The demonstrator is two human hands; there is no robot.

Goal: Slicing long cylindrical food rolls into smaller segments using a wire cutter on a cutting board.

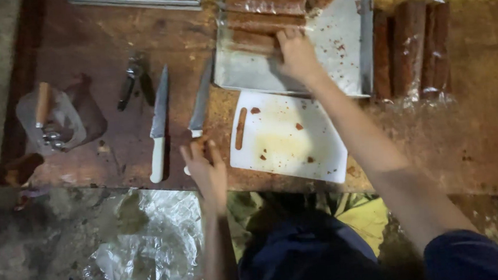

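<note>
Reddish-brown, plastic-wrapped logs of what looks like pressed meat or paste are lying side by side on a scuffed grey metal tray (341, 53) at the far side of the stained wooden table (117, 148), and the person's right hand (297, 53) is reaching across to the nearest wrapped log (254, 40), fingers pressed down flat along its end rather than curled around it. I am judging that log to be dense but soft, likely to sag or bend if lifted from one end, and its clear film looks slick, so a hold around the middle from above would probably be surest. The left hand (205, 163) is resting at the near edge of the table with loosely spread fingers touching the white handle of the steel knife (199, 105) whose blade is pointing toward the tray; whether the handle is actually being gripped I cannot tell. A second white-handled knife (159, 125) is lying just left of it, apart from the hand. Between the hands a smeared white plastic cutting board (288, 136) is sitting just in front of the tray, carrying crumbs and one thin brown strip. More wrapped brown logs (409, 46) are lying off the tray to the right.
</note>
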